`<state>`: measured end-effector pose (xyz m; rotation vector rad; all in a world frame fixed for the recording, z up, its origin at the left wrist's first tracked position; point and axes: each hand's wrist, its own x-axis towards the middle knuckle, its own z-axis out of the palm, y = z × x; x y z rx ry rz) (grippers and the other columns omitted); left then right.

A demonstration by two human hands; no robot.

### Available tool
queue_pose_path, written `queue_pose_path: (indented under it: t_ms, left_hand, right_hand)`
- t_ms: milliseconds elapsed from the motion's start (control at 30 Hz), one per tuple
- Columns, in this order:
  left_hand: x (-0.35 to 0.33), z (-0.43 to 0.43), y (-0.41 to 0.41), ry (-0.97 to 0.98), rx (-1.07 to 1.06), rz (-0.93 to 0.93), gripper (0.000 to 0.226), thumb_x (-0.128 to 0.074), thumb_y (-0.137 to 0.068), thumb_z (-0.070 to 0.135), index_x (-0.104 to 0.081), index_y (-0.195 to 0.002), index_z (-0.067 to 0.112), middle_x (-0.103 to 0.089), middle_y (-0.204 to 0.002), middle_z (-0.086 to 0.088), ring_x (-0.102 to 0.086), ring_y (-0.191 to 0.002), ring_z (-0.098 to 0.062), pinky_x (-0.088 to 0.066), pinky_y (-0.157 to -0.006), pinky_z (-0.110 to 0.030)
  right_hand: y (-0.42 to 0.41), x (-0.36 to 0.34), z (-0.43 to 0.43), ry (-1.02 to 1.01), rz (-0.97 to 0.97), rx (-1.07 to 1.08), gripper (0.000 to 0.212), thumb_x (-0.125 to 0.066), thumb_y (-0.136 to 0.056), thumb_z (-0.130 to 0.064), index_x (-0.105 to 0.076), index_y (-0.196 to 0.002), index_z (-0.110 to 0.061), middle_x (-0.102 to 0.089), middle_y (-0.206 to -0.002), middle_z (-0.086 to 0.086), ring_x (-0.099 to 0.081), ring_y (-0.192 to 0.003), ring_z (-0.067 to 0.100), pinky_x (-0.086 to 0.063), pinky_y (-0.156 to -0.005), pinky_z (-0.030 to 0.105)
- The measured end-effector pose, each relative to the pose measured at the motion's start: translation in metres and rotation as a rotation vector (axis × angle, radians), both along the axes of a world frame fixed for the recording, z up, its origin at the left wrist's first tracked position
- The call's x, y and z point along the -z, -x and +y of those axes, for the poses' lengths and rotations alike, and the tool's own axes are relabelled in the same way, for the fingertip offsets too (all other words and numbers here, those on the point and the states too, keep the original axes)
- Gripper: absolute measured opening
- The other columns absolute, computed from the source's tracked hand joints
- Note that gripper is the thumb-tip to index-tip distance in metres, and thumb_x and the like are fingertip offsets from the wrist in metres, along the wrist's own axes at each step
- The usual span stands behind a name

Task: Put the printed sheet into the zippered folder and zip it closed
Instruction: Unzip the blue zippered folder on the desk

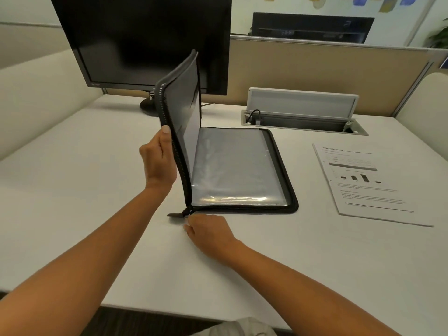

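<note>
Folder: black-edged, grey-lined zippered folder [237, 166] lies unzipped on the white tabletop [72, 190]; its lower half is flat, with a clear plastic sleeve facing up.
Cover: the upper half, the raised cover [184, 93], stands nearly upright on the folder's left side.
Left grip: left grip [158, 161] is clamped on the cover's outer zip edge, about halfway up, with the thumb along the zip teeth and the fingers hidden behind the cover.
Right grip: right grip [208, 232] rests on the tabletop at the folder's near left corner, fingertips curled just beside the zip slider. Whether they pinch anything cannot be told.
Zip pull: dark pull tab [175, 215] sticks out left from that corner, flat on the tabletop.
Sheet: white printed sheet [363, 185] with text and a bar chart lies flat on the tabletop, right of the folder, apart from it and well apart from both grips.
Background: black monitor [145, 40] behind the cover; open grey cable box [303, 112] behind the folder.
</note>
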<state>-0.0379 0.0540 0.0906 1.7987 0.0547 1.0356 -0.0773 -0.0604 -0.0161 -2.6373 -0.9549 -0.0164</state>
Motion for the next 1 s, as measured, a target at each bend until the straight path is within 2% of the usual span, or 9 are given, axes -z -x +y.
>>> queue_pose_path:
  t_ms: [67,133,200,300,400,467,633,833,1000]
  left_hand:
    - [0.005,0.009,0.002,0.117,-0.049,0.018,0.046,-0.031,-0.099,0.021,-0.029,-0.054,0.023,-0.031,-0.053,0.003,-0.035,-0.045,-0.001,-0.025,-0.047,-0.013]
    - [0.008,0.020,0.004,0.229,-0.106,0.042,0.045,-0.029,-0.100,0.027,-0.031,-0.055,0.021,-0.034,-0.056,0.001,-0.034,-0.053,-0.004,-0.032,-0.054,-0.023]
    - [0.010,0.030,0.007,0.348,-0.141,0.056,0.043,-0.027,-0.100,0.031,-0.035,-0.058,0.023,-0.038,-0.061,0.002,-0.039,-0.061,-0.010,-0.040,-0.062,-0.034]
    - [0.012,0.039,0.013,0.492,-0.183,0.071,0.042,-0.026,-0.099,0.034,-0.043,-0.061,0.027,-0.049,-0.066,0.006,-0.049,-0.064,-0.008,-0.052,-0.075,-0.045]
    - [0.015,0.046,0.016,0.621,-0.204,0.081,0.040,-0.027,-0.099,0.038,-0.050,-0.067,0.032,-0.057,-0.074,0.009,-0.057,-0.072,-0.006,-0.055,-0.084,-0.044]
    - [0.019,0.053,0.016,0.710,-0.225,0.088,0.036,-0.028,-0.098,0.040,-0.055,-0.076,0.029,-0.059,-0.080,0.009,-0.059,-0.077,-0.006,-0.055,-0.083,-0.041]
    - [0.037,0.075,0.016,0.890,-0.299,0.136,0.042,-0.028,-0.098,0.042,-0.056,-0.113,0.015,-0.061,-0.100,0.000,-0.062,-0.092,-0.016,-0.057,-0.075,-0.032]
    - [0.062,0.100,0.021,1.053,-0.349,0.265,0.042,-0.032,-0.099,0.036,-0.050,-0.123,0.007,-0.056,-0.110,-0.007,-0.058,-0.100,-0.025,-0.055,-0.074,-0.035]
    - [0.079,0.115,0.030,1.053,-0.413,0.458,0.043,-0.040,-0.097,0.030,-0.043,-0.129,0.002,-0.050,-0.124,-0.013,-0.054,-0.106,-0.028,-0.054,-0.082,-0.038]
  right_hand:
    - [-0.003,-0.003,-0.007,-0.015,-0.005,-0.025,0.037,-0.038,-0.094,-0.037,-0.052,-0.074,-0.010,-0.065,-0.088,0.015,-0.058,-0.080,0.033,-0.027,-0.059,0.031]
    - [-0.007,-0.007,-0.017,-0.035,-0.023,-0.002,0.039,-0.039,-0.093,-0.043,-0.044,-0.067,-0.015,-0.065,-0.083,0.013,-0.058,-0.078,0.032,-0.027,-0.058,0.031]
    - [-0.016,-0.009,-0.029,-0.086,-0.049,0.061,0.035,-0.040,-0.093,-0.041,-0.048,-0.071,-0.014,-0.064,-0.085,0.011,-0.057,-0.081,0.032,-0.029,-0.058,0.031]
    - [-0.029,-0.012,-0.047,-0.167,-0.138,0.160,0.029,-0.044,-0.093,-0.031,-0.053,-0.078,-0.008,-0.060,-0.085,0.011,-0.053,-0.084,0.027,-0.033,-0.058,0.032]
    - [-0.042,-0.010,-0.064,-0.189,-0.217,0.246,0.020,-0.051,-0.090,-0.023,-0.057,-0.084,-0.005,-0.060,-0.087,0.012,-0.053,-0.084,0.028,-0.039,-0.063,0.036]
    - [-0.048,-0.006,-0.074,-0.172,-0.213,0.304,0.018,-0.052,-0.089,-0.023,-0.059,-0.093,-0.007,-0.061,-0.098,0.010,-0.052,-0.092,0.027,-0.040,-0.072,0.036]
    - [-0.052,0.004,-0.091,-0.196,-0.090,0.360,0.030,-0.048,-0.091,-0.032,-0.057,-0.112,-0.012,-0.057,-0.123,0.006,-0.048,-0.117,0.023,-0.036,-0.095,0.038]
    - [-0.050,0.005,-0.095,-0.163,0.001,0.341,0.039,-0.041,-0.094,-0.037,-0.049,-0.127,-0.018,-0.045,-0.141,0.002,-0.036,-0.133,0.018,-0.026,-0.109,0.035]
    - [-0.049,0.007,-0.096,-0.155,0.017,0.344,0.039,-0.040,-0.095,-0.037,-0.048,-0.129,-0.021,-0.043,-0.143,0.000,-0.032,-0.135,0.016,-0.024,-0.111,0.034]
